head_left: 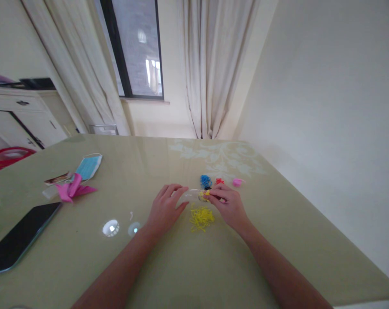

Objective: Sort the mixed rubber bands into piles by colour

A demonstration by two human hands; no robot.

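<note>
A small clear plastic bottle (191, 195) lies on its side between my hands, with some yellow strands at its right end. My left hand (165, 208) grips its left end between thumb and fingers. At the right end, my right hand (227, 204) pinches yellow strands that look like thin rubber bands. A loose heap of yellow bands (201, 219) is on the table just below the bottle. Beyond my right hand are a blue bundle of bands (205, 181), a red bundle (219, 181) partly hidden by my fingers, and a pink one (237, 182).
On the left side of the table (143, 274) lie a black-screened tablet or phone (22, 236), a pink folded-looking item (74, 189) and a blue face mask (89, 166). A wall (336, 128) borders the right edge. Lights reflect off the glossy top.
</note>
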